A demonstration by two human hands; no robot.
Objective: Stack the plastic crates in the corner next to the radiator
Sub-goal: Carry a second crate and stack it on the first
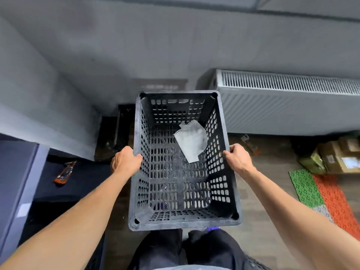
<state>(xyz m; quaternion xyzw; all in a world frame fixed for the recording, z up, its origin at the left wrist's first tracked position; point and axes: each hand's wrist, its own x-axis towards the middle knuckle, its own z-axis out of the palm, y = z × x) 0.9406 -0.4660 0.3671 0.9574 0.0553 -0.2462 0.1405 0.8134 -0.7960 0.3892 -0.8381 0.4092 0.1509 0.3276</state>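
Black crate (pixel 183 162) (paper inside), left hand (pixel 125 160), right hand (pixel 238 157) gripping its rims

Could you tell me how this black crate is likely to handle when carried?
Probably light for its size: the crate has perforated walls and holds little beyond a paper scrap. Likely stiff: the left hand and right hand grip opposite rims with no visible sag.
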